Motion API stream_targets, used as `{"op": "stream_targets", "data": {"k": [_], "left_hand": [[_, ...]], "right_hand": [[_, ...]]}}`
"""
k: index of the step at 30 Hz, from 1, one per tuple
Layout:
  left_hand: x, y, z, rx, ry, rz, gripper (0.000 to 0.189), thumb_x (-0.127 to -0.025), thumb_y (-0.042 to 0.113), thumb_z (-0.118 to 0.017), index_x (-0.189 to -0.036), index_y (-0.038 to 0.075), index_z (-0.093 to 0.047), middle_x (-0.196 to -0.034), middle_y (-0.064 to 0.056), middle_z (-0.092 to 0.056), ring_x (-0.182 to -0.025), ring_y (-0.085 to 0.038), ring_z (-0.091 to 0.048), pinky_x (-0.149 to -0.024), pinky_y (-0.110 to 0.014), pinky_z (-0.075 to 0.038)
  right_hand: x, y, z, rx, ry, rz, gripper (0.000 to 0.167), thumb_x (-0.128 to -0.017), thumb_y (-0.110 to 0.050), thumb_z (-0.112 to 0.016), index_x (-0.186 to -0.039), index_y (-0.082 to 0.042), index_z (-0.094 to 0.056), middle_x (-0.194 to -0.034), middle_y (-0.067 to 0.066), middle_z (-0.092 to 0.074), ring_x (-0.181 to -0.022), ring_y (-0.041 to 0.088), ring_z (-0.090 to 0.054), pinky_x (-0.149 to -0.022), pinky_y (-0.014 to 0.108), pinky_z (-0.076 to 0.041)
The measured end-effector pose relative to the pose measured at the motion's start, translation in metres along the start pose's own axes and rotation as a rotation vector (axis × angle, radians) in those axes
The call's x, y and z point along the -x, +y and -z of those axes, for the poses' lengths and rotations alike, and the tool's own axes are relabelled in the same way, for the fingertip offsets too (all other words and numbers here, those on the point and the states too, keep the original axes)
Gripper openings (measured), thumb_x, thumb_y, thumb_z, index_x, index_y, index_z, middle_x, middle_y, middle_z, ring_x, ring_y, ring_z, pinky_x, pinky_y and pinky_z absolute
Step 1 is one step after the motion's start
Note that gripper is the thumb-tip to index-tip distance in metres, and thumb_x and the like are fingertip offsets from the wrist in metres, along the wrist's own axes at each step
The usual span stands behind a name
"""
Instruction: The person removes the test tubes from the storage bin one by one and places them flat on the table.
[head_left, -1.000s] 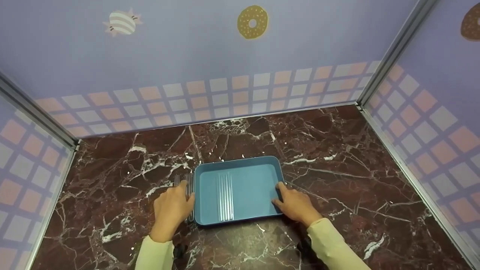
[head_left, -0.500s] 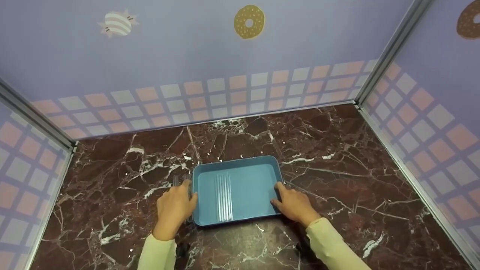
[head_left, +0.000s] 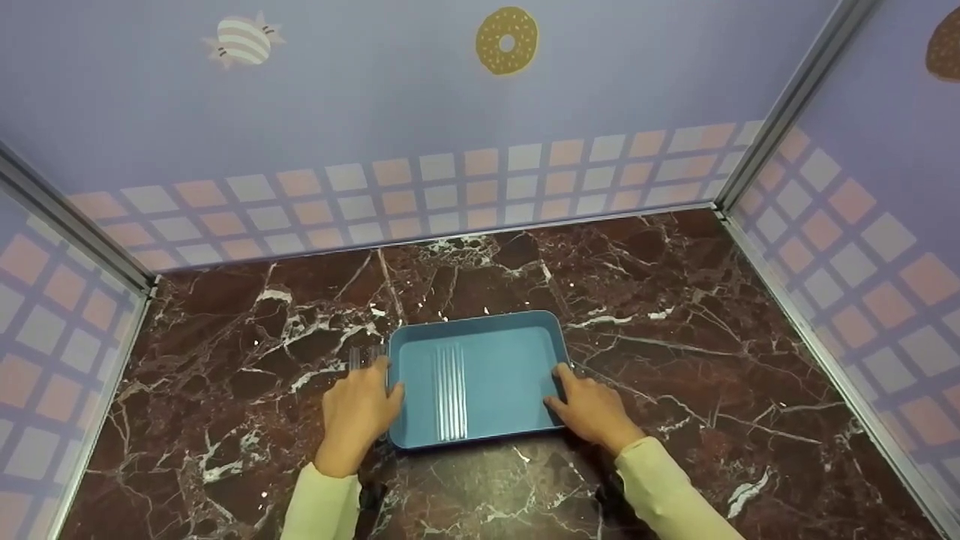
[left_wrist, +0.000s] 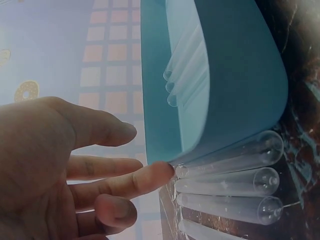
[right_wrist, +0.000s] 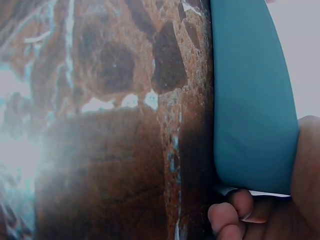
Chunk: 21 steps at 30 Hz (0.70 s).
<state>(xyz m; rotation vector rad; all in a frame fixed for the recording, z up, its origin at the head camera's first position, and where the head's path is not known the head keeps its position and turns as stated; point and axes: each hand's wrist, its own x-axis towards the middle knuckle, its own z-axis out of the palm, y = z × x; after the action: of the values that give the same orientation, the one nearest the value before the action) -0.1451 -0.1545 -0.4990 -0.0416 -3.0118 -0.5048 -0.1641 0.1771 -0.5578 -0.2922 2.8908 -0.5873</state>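
A blue rectangular tray (head_left: 502, 375) rests on the marble-patterned tabletop. Several clear test tubes (head_left: 451, 394) lie side by side in its left half. More clear tubes (left_wrist: 225, 181) lie on the table along the tray's left outer wall, partly hidden by my left hand in the head view. My left hand (head_left: 360, 412) is at the tray's left edge, thumb and fingers spread apart; one fingertip (left_wrist: 162, 172) appears to touch the tray's edge. My right hand (head_left: 592, 409) grips the tray's right side, thumb over the rim and fingers curled at the outside.
A purple wall (head_left: 375, 97) with checks and sweet pictures stands behind the table, with side walls at left and right. Something clear (head_left: 574, 367) shows just past the tray's right edge, too small to make out.
My left hand has shifted right, from over the loose tubes to the tray's left rim. My right hand and the tray have stayed in place.
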Motion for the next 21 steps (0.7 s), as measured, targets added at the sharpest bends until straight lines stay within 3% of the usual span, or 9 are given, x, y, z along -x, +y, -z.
{"op": "stream_targets", "data": {"k": [6, 12, 21], "left_hand": [[-0.0024, 0.0036, -0.0016, -0.004, 0.014, -0.024, 0.039, -0.094, 0.020, -0.077, -0.126, -0.001, -0.072, -0.069, -0.018, -0.065, -0.045, -0.017, -0.037, -0.041, -0.032, -0.028], [-0.0042, 0.0066, -0.0033, 0.002, 0.011, -0.025, 0.038, -0.093, 0.020, -0.077, -0.125, 0.000, -0.072, -0.076, -0.021, -0.069, -0.048, -0.023, -0.048, -0.041, -0.038, -0.038], [-0.0018, 0.0100, -0.0077, 0.009, 0.001, -0.039, 0.036, -0.094, 0.020, -0.078, -0.123, 0.001, -0.073, -0.070, -0.015, -0.066, -0.047, -0.018, -0.041, -0.042, -0.034, -0.034]], "right_hand": [[-0.0011, -0.0004, 0.0010, 0.016, -0.002, 0.008, 0.038, -0.100, -0.030, -0.072, -0.129, -0.009, -0.057, -0.100, 0.028, -0.072, -0.087, 0.050, -0.071, -0.072, 0.063, -0.054], [-0.0011, -0.0015, 0.0005, 0.018, -0.011, 0.008, 0.039, -0.099, -0.029, -0.073, -0.128, -0.009, -0.057, -0.100, 0.028, -0.071, -0.089, 0.051, -0.071, -0.074, 0.064, -0.054], [-0.0012, -0.0007, -0.0005, 0.019, 0.007, 0.014, 0.040, -0.097, -0.030, -0.075, -0.126, -0.010, -0.057, -0.095, 0.027, -0.071, -0.086, 0.050, -0.071, -0.072, 0.063, -0.054]]}}
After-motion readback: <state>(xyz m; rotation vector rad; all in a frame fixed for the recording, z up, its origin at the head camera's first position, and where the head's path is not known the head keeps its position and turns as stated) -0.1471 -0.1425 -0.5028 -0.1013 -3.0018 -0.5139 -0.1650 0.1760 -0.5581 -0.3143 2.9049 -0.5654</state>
